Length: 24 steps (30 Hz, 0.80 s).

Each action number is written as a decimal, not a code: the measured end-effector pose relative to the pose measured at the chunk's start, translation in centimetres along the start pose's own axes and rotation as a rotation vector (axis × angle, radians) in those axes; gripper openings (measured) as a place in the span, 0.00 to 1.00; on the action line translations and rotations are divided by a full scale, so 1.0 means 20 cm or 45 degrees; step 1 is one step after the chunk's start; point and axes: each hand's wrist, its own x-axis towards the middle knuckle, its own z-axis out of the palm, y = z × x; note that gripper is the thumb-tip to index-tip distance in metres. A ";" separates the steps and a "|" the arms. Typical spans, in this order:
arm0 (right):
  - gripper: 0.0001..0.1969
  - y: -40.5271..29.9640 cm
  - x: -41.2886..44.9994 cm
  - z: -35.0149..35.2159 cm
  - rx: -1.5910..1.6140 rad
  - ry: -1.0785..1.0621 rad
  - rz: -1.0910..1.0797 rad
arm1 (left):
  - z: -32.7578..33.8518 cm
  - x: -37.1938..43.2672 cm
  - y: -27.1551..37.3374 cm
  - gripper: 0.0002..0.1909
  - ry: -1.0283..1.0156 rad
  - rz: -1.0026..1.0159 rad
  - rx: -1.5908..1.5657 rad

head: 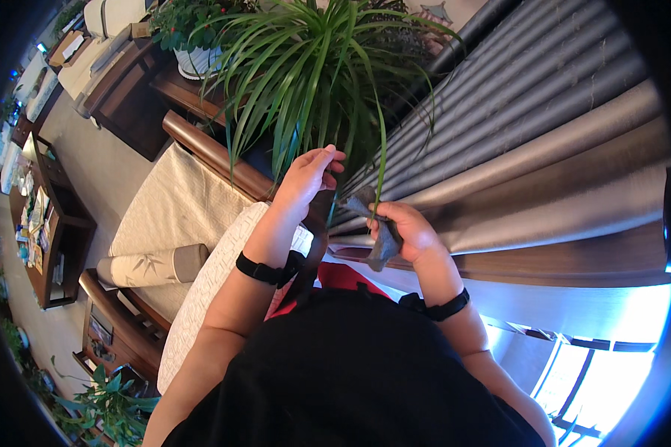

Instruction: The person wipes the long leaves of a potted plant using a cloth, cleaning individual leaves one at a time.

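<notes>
A plant with long, narrow, arching green leaves (307,72) spreads out in front of me. My right hand (407,228) grips a grey cloth (384,248), whose ends hang out below and to the left of the fingers. One long leaf (381,151) runs down to that hand, its lower part at the thumb and the cloth. To the left, just under the foliage, is my left hand (313,174), with its fingers loosely bent and apart. Nothing plainly shows in it. The plant's pot is hidden behind the leaves.
Grey curtains (514,106) hang close on my right, near a bright window (598,385). To my left stands a wooden sofa with a beige seat cover (173,190) and a bolster (154,265). Another plant in a white pot (198,62) sits at the back.
</notes>
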 end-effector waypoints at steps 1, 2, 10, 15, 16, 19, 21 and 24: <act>0.11 0.01 -0.02 0.01 0.091 -0.083 0.050 | 0.00 0.00 0.00 0.17 -0.001 -0.001 -0.004; 0.14 0.03 -0.02 0.00 0.149 -0.153 0.073 | -0.01 -0.01 0.01 0.17 -0.010 0.018 -0.029; 0.24 -0.05 0.09 0.15 0.568 -0.646 0.038 | -0.06 -0.12 0.10 0.23 0.032 0.114 -0.141; 0.27 -0.08 0.10 0.44 0.399 -0.541 -0.091 | -0.07 -0.33 0.27 0.21 -0.217 0.300 -0.071; 0.26 -0.08 0.12 0.46 0.318 -0.611 -0.082 | -0.09 -0.33 0.26 0.15 -0.110 0.250 -0.047; 0.26 -0.11 0.18 0.52 0.163 -0.820 -0.084 | -0.15 -0.33 0.28 0.10 0.065 0.379 -0.068; 0.26 -0.13 0.20 0.60 0.131 -0.693 -0.067 | -0.18 -0.36 0.30 0.07 0.139 0.424 -0.129; 0.17 -0.19 0.21 0.77 -0.088 -0.742 -0.098 | -0.28 -0.40 0.35 0.07 0.406 0.646 -0.296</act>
